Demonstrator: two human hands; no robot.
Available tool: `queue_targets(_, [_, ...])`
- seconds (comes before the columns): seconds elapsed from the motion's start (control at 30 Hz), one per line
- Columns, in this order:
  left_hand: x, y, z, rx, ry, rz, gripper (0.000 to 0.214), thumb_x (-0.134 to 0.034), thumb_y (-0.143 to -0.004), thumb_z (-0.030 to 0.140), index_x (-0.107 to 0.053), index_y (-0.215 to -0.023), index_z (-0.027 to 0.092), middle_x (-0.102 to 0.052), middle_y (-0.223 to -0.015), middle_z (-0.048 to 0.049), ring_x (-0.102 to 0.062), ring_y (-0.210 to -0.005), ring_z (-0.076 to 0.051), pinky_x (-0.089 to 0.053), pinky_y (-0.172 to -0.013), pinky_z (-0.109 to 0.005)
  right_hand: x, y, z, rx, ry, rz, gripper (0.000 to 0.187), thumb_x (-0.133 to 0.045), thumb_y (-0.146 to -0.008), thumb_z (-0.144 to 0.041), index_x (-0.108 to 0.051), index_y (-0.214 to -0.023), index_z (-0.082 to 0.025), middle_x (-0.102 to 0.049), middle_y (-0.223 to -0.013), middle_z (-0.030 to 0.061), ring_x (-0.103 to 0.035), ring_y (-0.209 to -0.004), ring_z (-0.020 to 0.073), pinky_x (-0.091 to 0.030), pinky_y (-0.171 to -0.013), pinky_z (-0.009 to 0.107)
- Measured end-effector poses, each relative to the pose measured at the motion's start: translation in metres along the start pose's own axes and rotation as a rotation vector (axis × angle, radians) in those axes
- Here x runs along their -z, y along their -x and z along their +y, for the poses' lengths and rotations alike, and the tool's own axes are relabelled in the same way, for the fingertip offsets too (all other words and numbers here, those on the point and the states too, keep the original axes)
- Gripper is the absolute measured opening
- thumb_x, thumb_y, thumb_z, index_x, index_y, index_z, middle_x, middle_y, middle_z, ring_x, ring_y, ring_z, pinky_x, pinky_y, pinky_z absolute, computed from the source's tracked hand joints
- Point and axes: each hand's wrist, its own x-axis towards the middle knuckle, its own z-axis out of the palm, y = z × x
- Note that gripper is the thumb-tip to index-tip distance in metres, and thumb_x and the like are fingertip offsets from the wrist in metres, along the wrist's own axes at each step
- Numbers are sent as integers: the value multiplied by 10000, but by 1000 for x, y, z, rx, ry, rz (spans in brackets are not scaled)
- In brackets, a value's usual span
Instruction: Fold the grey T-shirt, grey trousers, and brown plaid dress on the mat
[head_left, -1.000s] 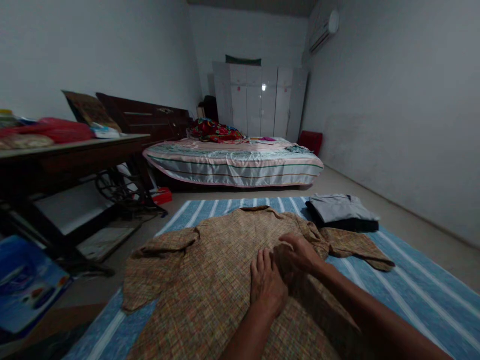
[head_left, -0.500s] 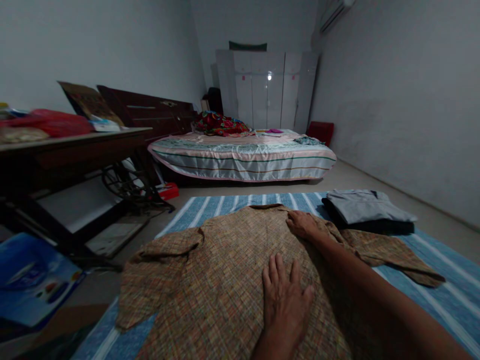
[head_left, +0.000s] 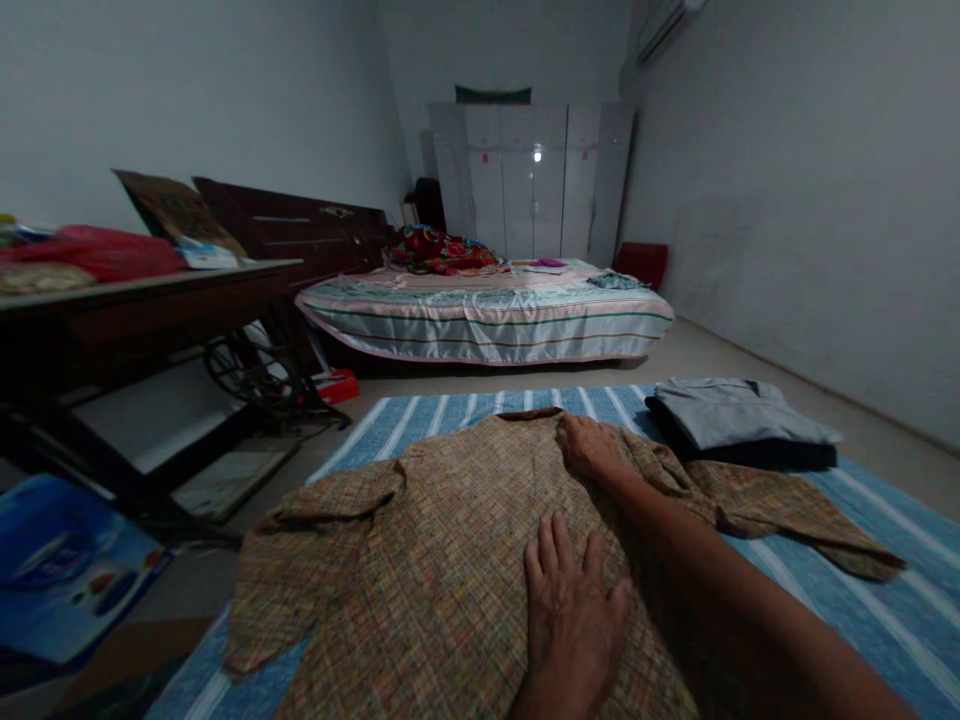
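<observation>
A brown checked shirt lies spread out, back side up, its collar at the far end and its sleeves out to both sides. My left hand rests flat on the middle of the shirt, fingers stretched and a little apart. Reaching farther, my right hand lies on the cloth just right of the collar, its fingers close together and partly hard to see. Under the shirt is a blue and white striped sheet.
Folded grey and black clothes sit on the sheet at the right. A bed stands beyond. At the left are a sewing machine table with a red bag on it and a blue box on the floor.
My right hand has slid slightly left along the shirt toward the collar. My left hand stays nearly in place on the shirt.
</observation>
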Motion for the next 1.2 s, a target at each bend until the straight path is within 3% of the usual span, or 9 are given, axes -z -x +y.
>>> queue_targets(0.17, [-4,-1,-1,1,-18,10,596,-385,-900,641,-486,-1394,324,-304,-1551,-121,-177,-1449,-342,-182,-1142,-574,-5,3,-13,4,4,13,311,-298,-996,-335,-521,-1156,-188,-606,-1173,121,-542,-1076,240,-332,-908,337])
queue_targets(0.43, [2,-1,1,15,-14,-26,595,-373,-899,647,-487,-1391,334,-287,-1559,-113,-180,-1450,-338,-193,-1142,-556,-5,-5,2,-54,-10,16,312,-338,-986,-383,-509,-1169,-196,-625,-1115,113,-541,-1078,261,-337,-901,373])
queue_targets(0.57, [2,0,1,5,-13,-43,598,-369,-903,638,-464,-1409,334,-280,-1564,-101,-176,-1451,-341,-182,-1147,-560,-7,-1,-3,-5,-32,34,314,-294,-988,-320,-509,-1165,-174,-595,-1157,141,-520,-1080,257,-325,-914,361])
queue_targets(0.7, [-1,0,1,7,-22,-28,599,-376,-905,625,-452,-1419,326,-277,-1565,-107,-150,-1456,-347,-174,-1144,-575,-8,-3,-3,71,-85,-4,261,-338,-973,-296,-537,-1108,-195,-614,-1109,100,-541,-1004,215,-353,-875,314])
queue_targets(0.9, [0,-1,0,6,-14,-28,596,-378,-901,632,-483,-1399,322,-291,-1559,-112,-176,-1450,-347,-172,-1145,-569,-4,-7,7,125,-160,12,331,-328,-985,-289,-434,-1279,-178,-550,-1279,109,-493,-1145,183,-338,-957,287])
queue_targets(1.2, [-2,-2,-3,-6,3,-13,587,-354,-907,632,-491,-1389,328,-296,-1557,-119,-172,-1450,-350,-165,-1135,-580,1,0,10,32,-138,-8,323,-380,-973,-331,-467,-1244,-178,-574,-1229,121,-513,-1142,226,-336,-964,349])
